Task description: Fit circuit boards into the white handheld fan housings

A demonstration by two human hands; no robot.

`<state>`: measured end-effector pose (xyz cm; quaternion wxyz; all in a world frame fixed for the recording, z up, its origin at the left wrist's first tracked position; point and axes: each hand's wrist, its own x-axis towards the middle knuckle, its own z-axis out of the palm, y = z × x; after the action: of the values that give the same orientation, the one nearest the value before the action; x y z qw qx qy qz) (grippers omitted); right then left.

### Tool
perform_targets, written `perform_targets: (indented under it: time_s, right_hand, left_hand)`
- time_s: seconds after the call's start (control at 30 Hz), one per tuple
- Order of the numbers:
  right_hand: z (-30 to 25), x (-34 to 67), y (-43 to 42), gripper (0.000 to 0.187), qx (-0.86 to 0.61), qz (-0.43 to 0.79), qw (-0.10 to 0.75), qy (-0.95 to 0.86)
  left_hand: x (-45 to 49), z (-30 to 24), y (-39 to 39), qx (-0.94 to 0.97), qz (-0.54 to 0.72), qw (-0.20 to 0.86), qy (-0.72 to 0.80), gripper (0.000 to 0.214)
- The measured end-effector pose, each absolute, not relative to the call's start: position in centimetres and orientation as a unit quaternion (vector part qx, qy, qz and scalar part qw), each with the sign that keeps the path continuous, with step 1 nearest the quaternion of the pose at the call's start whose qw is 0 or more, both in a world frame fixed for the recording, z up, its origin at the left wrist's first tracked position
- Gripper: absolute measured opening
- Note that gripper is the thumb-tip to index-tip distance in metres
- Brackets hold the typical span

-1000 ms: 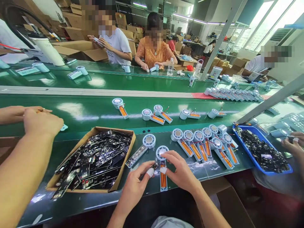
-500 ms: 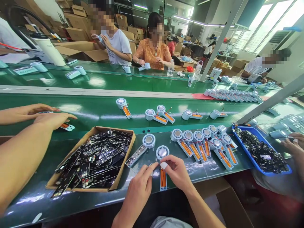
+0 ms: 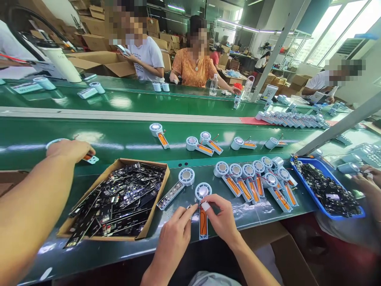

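A light-blue handheld fan body [image 3: 203, 192] lies before me, its round head away from me and its open handle pointing my way. An orange strip with a dark wire fills that handle. My left hand [image 3: 175, 230] is closed in a pinch at the left of the handle's upper end; what its fingertips hold is too small to make out. From the right, my right hand [image 3: 222, 218] pinches over the same spot, with white material at the thumb tip. The fingers hide the joint between head and handle. Just left lies another fan [image 3: 172, 194] with a circuit board in its handle.
A cardboard tray [image 3: 166, 174] of black circuit boards stands left, a blue tray [image 3: 327, 216] of dark parts right. Several open fans [image 3: 248, 171] lie between, and more sit on the green conveyor belt [image 3: 125, 135]. A co-worker's arm [image 3: 44, 194] reaches in from the left.
My hands stay almost in place over the handle. Fans on the belt have shifted slightly right. The left co-worker's hand moved; across the belt, a person in orange now reaches sideways.
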<state>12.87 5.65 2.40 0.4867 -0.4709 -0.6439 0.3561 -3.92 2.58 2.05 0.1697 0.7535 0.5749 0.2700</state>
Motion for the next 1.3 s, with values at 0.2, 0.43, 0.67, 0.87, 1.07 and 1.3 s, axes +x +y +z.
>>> perform_targets:
  time_s: [0.2, 0.43, 0.67, 0.87, 1.07, 1.3]
  right_hand:
    - [2.2, 11.8, 5.6, 0.018, -0.521, 0.451, 0.500, -0.524]
    - [2.8, 12.0, 5.2, 0.017, -0.504, 0.370, 0.473, -0.621]
    - [3.5, 12.4, 5.8, 0.026, -0.497, 0.288, 0.381, -0.725]
    - [4.0, 11.8, 5.7, 0.026, -0.479, 0.219, 0.373, -0.764]
    - [4.1, 11.6, 5.7, 0.022, -0.486, 0.218, 0.365, -0.764]
    - [3.2, 11.3, 5.2, 0.023, -0.477, 0.177, 0.408, -0.758]
  left_hand:
    - [-4.6, 2.7, 2.6, 0.789, 0.159, 0.152, 0.574, 0.055]
    - [-4.5, 2.8, 2.9, 0.736, 0.251, 0.261, 0.572, 0.053]
    - [-4.0, 2.6, 3.1, 0.657, 0.340, 0.311, 0.596, 0.045]
    - [-3.4, 2.8, 2.7, 0.561, 0.358, 0.374, 0.646, 0.034]
    - [-2.9, 2.3, 2.5, 0.601, 0.394, 0.307, 0.623, 0.030]
    - [-1.9, 0.6, 1.6, 0.680, 0.428, 0.112, 0.585, 0.036]
